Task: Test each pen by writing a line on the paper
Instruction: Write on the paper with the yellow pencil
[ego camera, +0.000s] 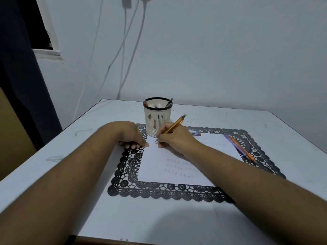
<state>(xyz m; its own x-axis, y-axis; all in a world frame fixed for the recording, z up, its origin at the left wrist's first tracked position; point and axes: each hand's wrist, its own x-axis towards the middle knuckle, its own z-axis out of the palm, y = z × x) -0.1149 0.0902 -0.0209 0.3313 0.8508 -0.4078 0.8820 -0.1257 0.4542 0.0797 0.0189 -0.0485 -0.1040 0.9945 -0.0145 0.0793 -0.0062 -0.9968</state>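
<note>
Pen (pixel 174 124) in hand is the yellow-orange one, pinched in a writing grip by the right hand (pixel 174 137), its tip down at or just above the far-left corner of the paper (pixel 177 161), whether it touches I cannot tell; its cap end leans off toward 1 o'clock. The left hand (pixel 131 137) lies at 9 o'clock of that tip, fingers curled under and holding nothing, knuckles pressed on the lace mat (pixel 127 165) at the sheet's edge. Rows of small marks already sit nearer the body, toward 6 o'clock on the sheet. Two more pens (pixel 238 146), purple and orange, lie side by side along the paper's right edge at 3 o'clock, and others stand in the slotted holder (pixel 157 117) at 12 o'clock. By my reading this is the writing step for this pen; the next move calls for light downward pressure and a steady drag across the sheet while the left hand keeps it from sliding
</note>
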